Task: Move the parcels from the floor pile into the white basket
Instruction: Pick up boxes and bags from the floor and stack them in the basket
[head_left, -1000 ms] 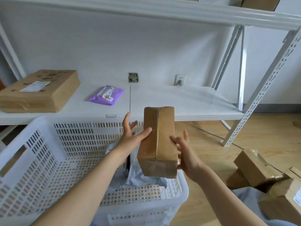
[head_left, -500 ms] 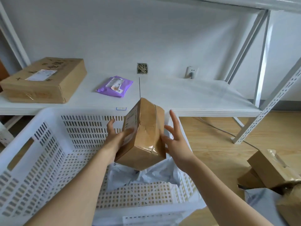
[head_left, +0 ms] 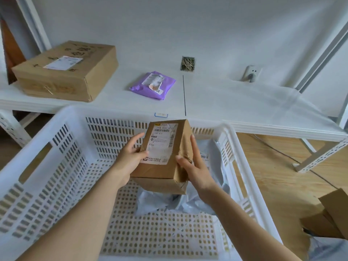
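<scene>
A brown cardboard parcel (head_left: 163,147) with a white shipping label on top hangs tilted inside the white basket (head_left: 56,132), just above its floor. My left hand (head_left: 130,157) grips the parcel's left edge, thumb on the label. On the other side my right hand (head_left: 194,166) holds the taped right face, fingers lying along it and thumb on the near corner. A crumpled pale grey mailer bag (head_left: 188,202) lies in the basket beneath the parcel. Part of the floor pile shows at the lower right: brown boxes (head_left: 333,213) and a grey bag (head_left: 329,249).
Behind the basket runs a low white shelf (head_left: 244,110) carrying a large cardboard box (head_left: 66,72) and a purple mailer (head_left: 153,85). The shelf's perforated metal leg (head_left: 320,157) stands on the wooden floor to the right. A wall socket (head_left: 252,73) sits behind the shelf.
Both hands have carried the parcel from above the basket's right rim leftward and down into the basket, turning it so its label faces up. The view has tilted down and left.
</scene>
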Tool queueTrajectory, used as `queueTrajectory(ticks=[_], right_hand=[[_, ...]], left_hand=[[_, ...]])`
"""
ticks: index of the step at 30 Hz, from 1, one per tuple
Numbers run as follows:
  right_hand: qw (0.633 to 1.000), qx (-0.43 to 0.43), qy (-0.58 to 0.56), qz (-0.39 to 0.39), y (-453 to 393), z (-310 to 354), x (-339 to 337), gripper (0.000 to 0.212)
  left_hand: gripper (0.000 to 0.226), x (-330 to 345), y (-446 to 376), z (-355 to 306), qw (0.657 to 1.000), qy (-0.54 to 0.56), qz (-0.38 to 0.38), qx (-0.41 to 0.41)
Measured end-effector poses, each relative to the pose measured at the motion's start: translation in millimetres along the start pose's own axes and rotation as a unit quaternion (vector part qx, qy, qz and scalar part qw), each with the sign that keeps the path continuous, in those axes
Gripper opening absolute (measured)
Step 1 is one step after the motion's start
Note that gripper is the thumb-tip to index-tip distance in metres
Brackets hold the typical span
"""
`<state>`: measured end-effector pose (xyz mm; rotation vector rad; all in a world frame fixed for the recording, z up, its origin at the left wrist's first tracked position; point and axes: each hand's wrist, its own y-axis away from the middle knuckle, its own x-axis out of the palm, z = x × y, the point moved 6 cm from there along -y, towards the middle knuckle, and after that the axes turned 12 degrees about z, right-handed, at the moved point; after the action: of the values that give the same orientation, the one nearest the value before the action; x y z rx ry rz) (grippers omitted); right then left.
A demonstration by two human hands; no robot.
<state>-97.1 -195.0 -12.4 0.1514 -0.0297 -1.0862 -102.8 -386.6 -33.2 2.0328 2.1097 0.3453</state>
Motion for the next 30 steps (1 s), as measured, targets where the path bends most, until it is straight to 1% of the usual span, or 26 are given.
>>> queueTrajectory(ticks=[4, 7, 9, 14, 17, 20, 22, 24, 25, 27, 30], right_hand=[[0.998, 0.033, 0.054, 0.008, -27, -17, 12, 0.055], [0.996, 0.044, 0.082, -0.009, -45, -33, 10, 0.058], [0.992, 0.059, 0.111, -0.023, -58, -45, 4, 0.058], [0.978, 0.110, 0.177, -0.024, -83, -73, 0, 0.055], [0.958, 0.127, 0.256, -0.027, -90, -81, -9, 0.052], [0.925, 0.147, 0.349, -0.023, -91, -87, -11, 0.050], [0.894, 0.144, 0.421, -0.050, -89, -87, -12, 0.049], [0.865, 0.145, 0.472, -0.087, -88, -85, -16, 0.047], [0.862, 0.153, 0.474, -0.096, -87, -86, -18, 0.046], [0.862, 0.170, 0.470, -0.087, -86, -91, -20, 0.045], [0.865, 0.181, 0.465, -0.048, -84, -93, -21, 0.045]], left_hand=[[0.072, -11, -18, 15, 1.000, -0.015, -0.001, -0.022], [0.069, -7, -34, 28, 1.000, -0.016, -0.005, -0.016], [0.067, -6, -44, 39, 0.999, -0.049, -0.010, -0.020], [0.063, -7, -64, 58, 0.994, -0.097, -0.034, -0.031], [0.057, 5, -76, 68, 0.990, -0.135, -0.021, -0.038], [0.057, 9, -84, 78, 0.987, -0.154, -0.007, -0.043], [0.057, 10, -86, 80, 0.987, -0.156, -0.005, -0.042], [0.056, 14, -87, 76, 0.979, -0.199, -0.014, -0.036], [0.054, 16, -87, 74, 0.971, -0.236, -0.023, -0.036], [0.056, 19, -86, 69, 0.952, -0.301, -0.035, -0.037], [0.068, 21, -85, 66, 0.938, -0.341, -0.036, -0.053]])
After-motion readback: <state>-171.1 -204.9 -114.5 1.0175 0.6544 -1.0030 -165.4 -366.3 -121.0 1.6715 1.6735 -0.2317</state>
